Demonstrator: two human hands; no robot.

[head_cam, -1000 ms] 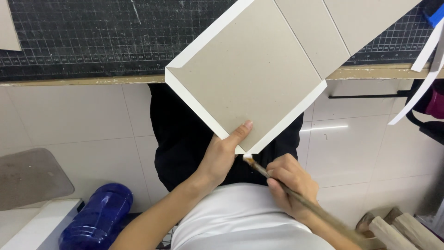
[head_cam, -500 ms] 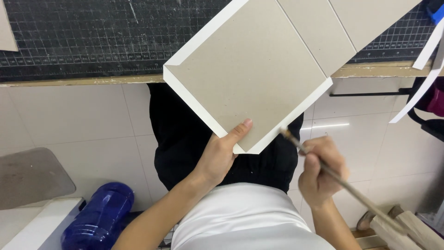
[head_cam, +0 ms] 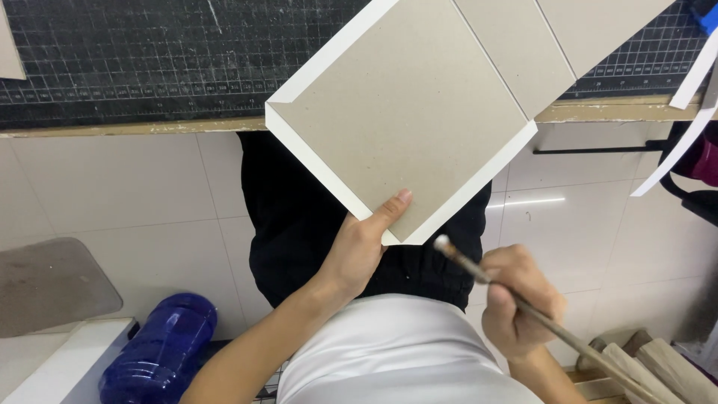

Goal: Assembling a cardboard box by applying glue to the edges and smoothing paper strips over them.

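My left hand (head_cam: 360, 247) grips the near corner of a grey board cover (head_cam: 419, 112) with white paper folded over its edges; the thumb lies on the grey face. The cover is made of grey panels side by side and hangs over the table's front edge. My right hand (head_cam: 517, 298) holds a thin wooden-handled brush (head_cam: 523, 303), its pale tip just right of the cover's near corner, not touching it.
A black cutting mat with a white grid (head_cam: 149, 52) covers the table. White paper strips (head_cam: 684, 123) hang at the right edge. Below are a tiled floor, a blue plastic bottle (head_cam: 161, 348), a grey stool seat (head_cam: 52, 280) and wooden pieces (head_cam: 658, 366).
My right hand with the brush moved from under the cover's near corner out to the right, then brought its tip back close to that corner. The cover shifted slightly.
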